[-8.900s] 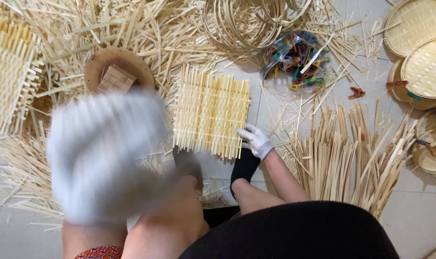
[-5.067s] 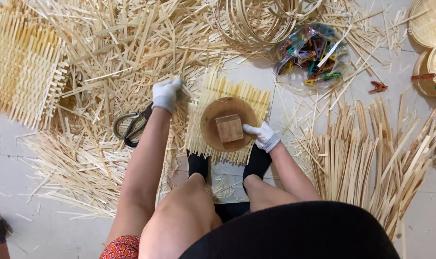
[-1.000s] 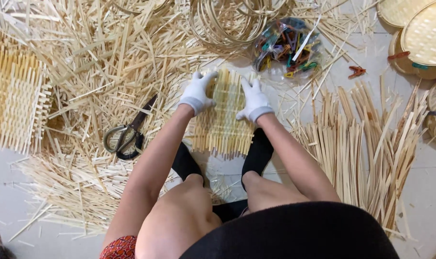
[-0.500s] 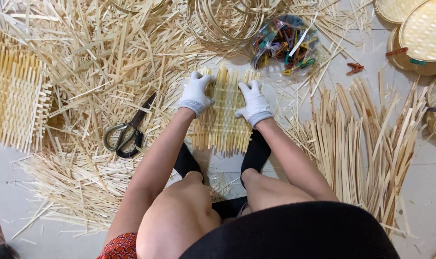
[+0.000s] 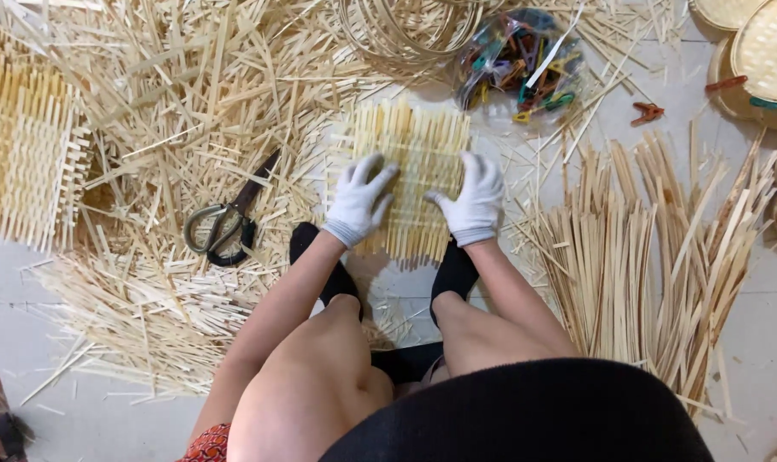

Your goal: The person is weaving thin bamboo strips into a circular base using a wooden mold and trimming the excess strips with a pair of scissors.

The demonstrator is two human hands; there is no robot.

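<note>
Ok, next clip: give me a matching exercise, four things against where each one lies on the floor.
Things:
1. square woven bamboo mat
2. metal scissors with dark handles
3. clear bag of coloured clips
4. round woven bamboo trays

Places:
A. top right corner
B. under both white-gloved hands
C. just beyond the mat, up and right
D. left of the mat, on loose strips

Pairs: 1-B, 2-D, 3-C, 4-A

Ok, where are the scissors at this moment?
In the head view the scissors lie on the scattered bamboo strips, to the left of the gloved left hand and the woven mat it presses on, apart from both hands.
</note>
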